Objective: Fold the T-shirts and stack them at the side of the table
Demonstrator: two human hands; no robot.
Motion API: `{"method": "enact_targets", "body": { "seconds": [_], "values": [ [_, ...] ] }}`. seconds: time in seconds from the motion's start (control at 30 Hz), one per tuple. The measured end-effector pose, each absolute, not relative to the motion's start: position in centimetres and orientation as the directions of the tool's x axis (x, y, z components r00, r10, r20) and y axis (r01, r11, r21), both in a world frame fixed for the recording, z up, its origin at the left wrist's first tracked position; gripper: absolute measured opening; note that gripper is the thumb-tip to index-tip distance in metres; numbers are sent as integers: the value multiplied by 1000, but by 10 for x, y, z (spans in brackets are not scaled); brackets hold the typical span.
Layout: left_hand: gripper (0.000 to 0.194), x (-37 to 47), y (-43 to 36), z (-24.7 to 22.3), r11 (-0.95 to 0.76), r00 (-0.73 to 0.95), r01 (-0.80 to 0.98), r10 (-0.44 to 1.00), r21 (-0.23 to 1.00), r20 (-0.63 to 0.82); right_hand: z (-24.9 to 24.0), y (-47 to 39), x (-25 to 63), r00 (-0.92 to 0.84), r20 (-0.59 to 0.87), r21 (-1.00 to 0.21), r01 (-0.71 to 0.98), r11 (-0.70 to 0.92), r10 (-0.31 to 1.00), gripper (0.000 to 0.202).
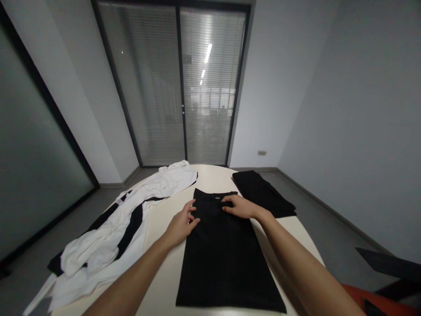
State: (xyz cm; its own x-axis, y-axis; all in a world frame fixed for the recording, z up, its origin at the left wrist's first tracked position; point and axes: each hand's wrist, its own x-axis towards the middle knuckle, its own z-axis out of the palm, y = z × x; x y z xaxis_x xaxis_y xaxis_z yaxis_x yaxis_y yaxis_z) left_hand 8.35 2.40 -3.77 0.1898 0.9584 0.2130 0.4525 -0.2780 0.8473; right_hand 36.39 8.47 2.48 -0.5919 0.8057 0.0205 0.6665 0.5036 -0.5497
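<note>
Black garment is lying flat at twelve o'clock on the pale table, the left hand resting, fingers apart, at its ten-o'clock edge, the right hand covering its one-o'clock part, whether pinching I cannot tell, while folded black cloth is lying at one o'clock.

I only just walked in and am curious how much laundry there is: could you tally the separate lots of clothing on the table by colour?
Black: 2, the flat garment in the middle and the folded bundle at the right
White and black mixed: 1, the loose heap at the left
Total: 3 lots; pieces within the heap cannot be counted.
</note>
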Motion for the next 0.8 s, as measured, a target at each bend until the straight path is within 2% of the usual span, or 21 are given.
{"method": "enact_targets", "body": {
  "seconds": [0.07,0.13,0.27,0.43,0.57,0.7,0.8],
  "values": [
    [67,84,25,-38,-272,177,470,961,840,212,30,86,365,-612,42,-579,629,518,790,24],
    [65,85,27,-38,-252,151,475,967,843,205,37,89,365,-602,122,-585,599,547,789,25],
    [64,86,30,-38,-217,114,474,976,854,184,39,99,359,-492,311,-512,634,579,813,27],
    [55,89,28,-33,-232,127,525,973,819,194,19,108,359,-488,215,-436,728,530,846,38],
    [47,91,25,-29,-224,114,586,974,779,194,11,103,373,-342,193,-397,830,393,919,53],
    [45,93,23,-32,-328,133,580,941,746,310,4,91,386,-238,145,-315,909,273,960,53],
    [44,94,24,-36,-388,125,566,913,727,389,-5,82,387,-177,210,-268,935,231,962,52]
  ]
}}
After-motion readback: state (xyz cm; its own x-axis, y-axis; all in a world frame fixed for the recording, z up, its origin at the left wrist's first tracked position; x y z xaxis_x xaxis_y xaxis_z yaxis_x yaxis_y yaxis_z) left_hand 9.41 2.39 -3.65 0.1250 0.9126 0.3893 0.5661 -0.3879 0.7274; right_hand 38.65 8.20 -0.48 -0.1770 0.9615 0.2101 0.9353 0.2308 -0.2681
